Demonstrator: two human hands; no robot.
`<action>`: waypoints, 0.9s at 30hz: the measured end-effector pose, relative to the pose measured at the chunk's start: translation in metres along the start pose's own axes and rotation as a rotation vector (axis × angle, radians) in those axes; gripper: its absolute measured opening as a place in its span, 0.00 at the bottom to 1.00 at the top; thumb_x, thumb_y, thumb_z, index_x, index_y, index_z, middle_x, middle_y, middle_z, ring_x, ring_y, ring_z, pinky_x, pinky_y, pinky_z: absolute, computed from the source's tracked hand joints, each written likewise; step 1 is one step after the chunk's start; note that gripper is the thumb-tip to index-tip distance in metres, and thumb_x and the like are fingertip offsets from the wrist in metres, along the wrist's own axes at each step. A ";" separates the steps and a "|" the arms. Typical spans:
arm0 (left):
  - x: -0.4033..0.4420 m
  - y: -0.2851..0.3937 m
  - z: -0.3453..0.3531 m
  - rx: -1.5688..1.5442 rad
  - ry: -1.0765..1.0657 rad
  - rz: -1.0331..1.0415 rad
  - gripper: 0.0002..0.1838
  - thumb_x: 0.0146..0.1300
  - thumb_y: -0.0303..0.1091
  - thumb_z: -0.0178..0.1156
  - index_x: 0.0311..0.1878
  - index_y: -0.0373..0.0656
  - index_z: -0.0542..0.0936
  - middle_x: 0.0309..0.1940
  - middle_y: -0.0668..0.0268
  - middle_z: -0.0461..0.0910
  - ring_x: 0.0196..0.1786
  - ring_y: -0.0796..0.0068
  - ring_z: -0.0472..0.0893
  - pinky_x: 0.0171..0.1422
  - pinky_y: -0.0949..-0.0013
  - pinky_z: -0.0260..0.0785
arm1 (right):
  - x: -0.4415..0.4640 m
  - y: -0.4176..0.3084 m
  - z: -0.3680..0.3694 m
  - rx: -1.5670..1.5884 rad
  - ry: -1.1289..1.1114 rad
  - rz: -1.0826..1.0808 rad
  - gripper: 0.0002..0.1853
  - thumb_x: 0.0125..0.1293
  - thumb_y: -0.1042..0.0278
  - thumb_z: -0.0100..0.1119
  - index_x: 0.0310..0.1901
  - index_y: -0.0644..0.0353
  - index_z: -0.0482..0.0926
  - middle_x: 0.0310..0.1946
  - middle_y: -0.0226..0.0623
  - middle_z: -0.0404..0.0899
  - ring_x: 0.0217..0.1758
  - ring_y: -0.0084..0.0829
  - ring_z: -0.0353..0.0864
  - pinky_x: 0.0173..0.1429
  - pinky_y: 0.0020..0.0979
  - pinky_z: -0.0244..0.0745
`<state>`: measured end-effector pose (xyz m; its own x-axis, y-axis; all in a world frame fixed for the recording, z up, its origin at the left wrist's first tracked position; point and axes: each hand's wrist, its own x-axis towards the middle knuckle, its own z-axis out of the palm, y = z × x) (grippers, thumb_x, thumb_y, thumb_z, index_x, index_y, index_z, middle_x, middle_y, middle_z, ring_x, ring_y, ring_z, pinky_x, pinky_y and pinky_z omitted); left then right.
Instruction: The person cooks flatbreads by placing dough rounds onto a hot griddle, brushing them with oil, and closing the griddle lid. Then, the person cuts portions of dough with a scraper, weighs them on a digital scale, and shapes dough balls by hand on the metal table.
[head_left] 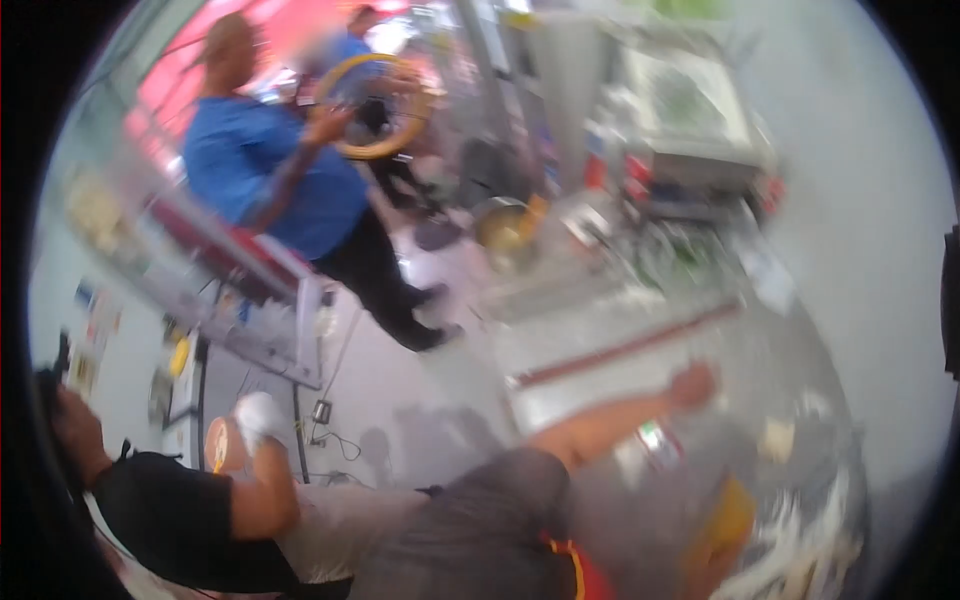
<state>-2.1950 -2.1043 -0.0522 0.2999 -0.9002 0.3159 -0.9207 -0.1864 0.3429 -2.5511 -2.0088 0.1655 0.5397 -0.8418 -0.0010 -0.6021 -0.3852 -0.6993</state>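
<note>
The whole view is tilted and smeared by motion. My left hand [695, 385] reaches from a short grey sleeve over the grey worktop [620, 500]. Its fingers are too blurred to read. Close to it lies a long reddish-brown rod or strip [630, 347]. My right hand [705, 565] shows only partly at the lower edge, beside or against a yellow flat thing [735, 510]; whether it grips this I cannot tell. White streaks of powder or paste [805, 540] cover the worktop nearby. A small pale piece [776, 440] and a label-like packet [658, 445] lie between.
A pale box-shaped machine or tray [700, 110] stands at the back, with greenery and a metal bowl [505, 235] near it. One person in blue [270, 170] holds a yellow ring. Another in black [180, 520] wears a white glove and holds a round container [224, 445].
</note>
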 end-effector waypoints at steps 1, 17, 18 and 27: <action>0.014 -0.009 -0.024 -0.072 -0.298 0.126 0.14 0.57 0.41 0.54 0.42 0.46 0.81 0.39 0.55 0.78 0.44 0.58 0.76 0.47 0.53 0.69 | -0.005 -0.009 -0.004 0.005 -0.009 0.040 0.34 0.68 0.60 0.49 0.72 0.65 0.51 0.68 0.57 0.58 0.71 0.50 0.60 0.71 0.40 0.57; 0.055 0.171 -0.081 -0.217 -0.433 0.373 0.39 0.56 0.41 0.65 0.69 0.43 0.61 0.69 0.49 0.59 0.71 0.52 0.60 0.71 0.54 0.56 | -0.064 0.005 -0.050 -0.019 0.299 0.431 0.38 0.65 0.76 0.50 0.74 0.48 0.46 0.53 0.60 0.74 0.52 0.59 0.77 0.51 0.44 0.74; 0.031 0.166 -0.071 -0.297 -0.572 0.559 0.42 0.53 0.40 0.68 0.70 0.47 0.60 0.69 0.51 0.59 0.71 0.53 0.59 0.71 0.55 0.56 | -0.065 0.008 -0.051 -0.006 0.297 0.448 0.38 0.65 0.76 0.50 0.74 0.48 0.46 0.54 0.60 0.74 0.52 0.59 0.76 0.52 0.44 0.74; -0.047 0.185 -0.096 -0.072 -0.795 0.736 0.34 0.52 0.42 0.69 0.64 0.54 0.69 0.57 0.59 0.72 0.60 0.55 0.72 0.60 0.59 0.69 | -0.084 0.001 -0.050 0.113 0.238 0.441 0.38 0.64 0.77 0.50 0.74 0.51 0.46 0.62 0.57 0.67 0.61 0.56 0.71 0.60 0.42 0.69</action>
<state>-2.3555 -2.0589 0.0814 -0.5913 -0.7839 -0.1893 -0.7838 0.5035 0.3634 -2.6260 -1.9575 0.2009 0.0915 -0.9829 -0.1596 -0.6678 0.0583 -0.7420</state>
